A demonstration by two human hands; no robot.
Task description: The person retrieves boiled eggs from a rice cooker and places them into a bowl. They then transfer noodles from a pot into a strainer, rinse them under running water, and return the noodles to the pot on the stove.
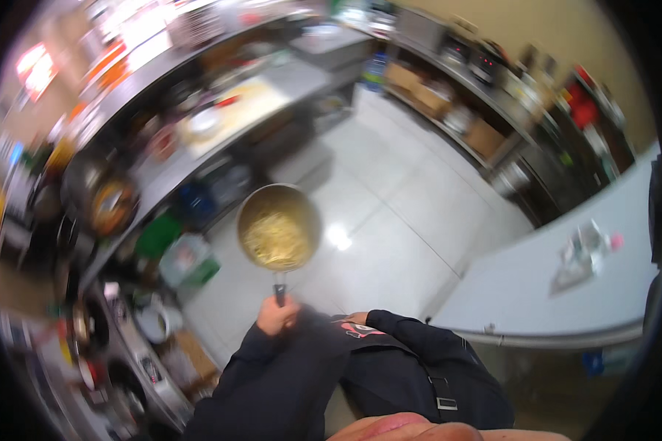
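My left hand (278, 315) is closed around the black handle of a metal saucepan (315, 220), which is held out over the tiled floor. Inside the pan lie pale yellow strips that look like noodles (276, 238). My right hand (357, 318) rests low against the front of the dark apron (386, 344), beside a pink and white print; its fingers are mostly hidden by the sleeve and cloth, so whether it holds anything cannot be told.
A steel counter with a pale cutting board (259, 102) runs along the upper left, a stove (154, 375) at the lower left. Shelving (447, 63) with boxes stands at the upper right. A light-coloured worktop (507, 292) bearing a clear plastic bag (582, 253) lies at right.
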